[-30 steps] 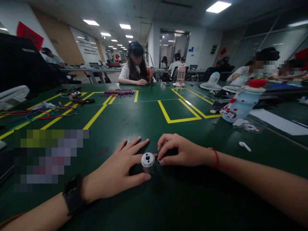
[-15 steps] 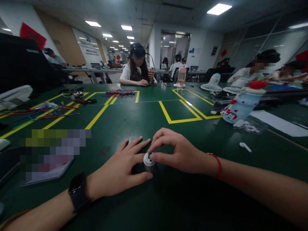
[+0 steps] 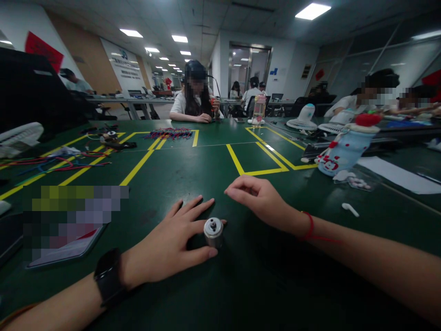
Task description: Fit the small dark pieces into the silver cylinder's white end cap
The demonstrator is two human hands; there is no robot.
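A small silver cylindrical motor (image 3: 213, 233) stands upright on the green table, its round top with a short shaft and dark holes facing up. My left hand (image 3: 177, 234) lies on the tabletop with the index finger behind the motor and the thumb in front, gripping it between them; the other fingers are spread flat. Up and to the right of the motor, apart from it, hovers my right hand (image 3: 257, 200). Its fingertips are pressed together, and anything between them is hidden.
A pixelated flat packet (image 3: 69, 239) lies at left, near loose coloured wires (image 3: 76, 161). Yellow tape (image 3: 265, 173) marks the table. At right are a blue bottle (image 3: 344, 151), a white earbud (image 3: 350, 209) and paper (image 3: 399, 174). A person (image 3: 193, 99) sits opposite.
My right hand has come off the motor's top and moved up and to the right, uncovering the shaft. My left hand has stayed around the motor.
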